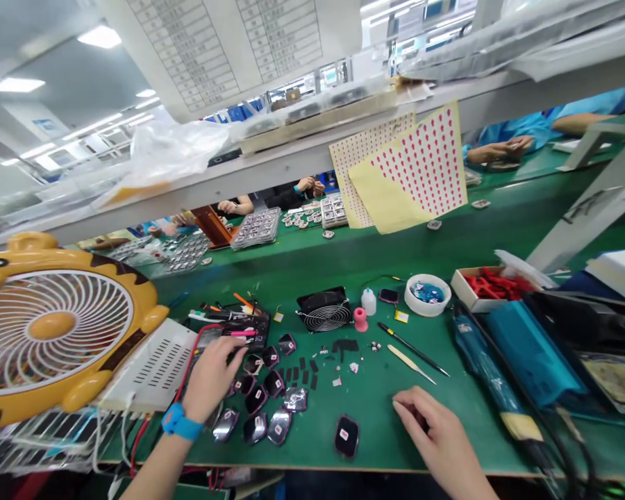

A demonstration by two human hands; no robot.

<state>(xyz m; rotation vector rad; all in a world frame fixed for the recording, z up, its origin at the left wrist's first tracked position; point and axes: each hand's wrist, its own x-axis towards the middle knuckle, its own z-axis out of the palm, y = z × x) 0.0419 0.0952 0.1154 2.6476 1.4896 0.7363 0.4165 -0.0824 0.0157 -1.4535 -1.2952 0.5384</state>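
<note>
My left hand [212, 371], with a blue wristband, reaches over the upper left of a group of small dark rounded-square device pieces [256, 399]. Its thumb and forefinger are apart, with nothing visible between them. Just beyond its fingertips is a black tray [260, 332] holding a pink item and small tools. On the right, my right hand [437, 434] rests low over the green mat, fingers loosely curled and thumb close to the forefinger; I see nothing in it. A single dark device piece [346, 436] with a white-and-red label lies between my hands.
A tiger-shaped fan [52, 326] stands left on a white power box [159, 361]. Black foam strips [302, 371], a fan with a wire grille [326, 310], tweezers [414, 349] and a white round dish [410, 295] lie ahead. An electric screwdriver [492, 378] lies right. Co-workers' hands [500, 149] show beyond the shelf.
</note>
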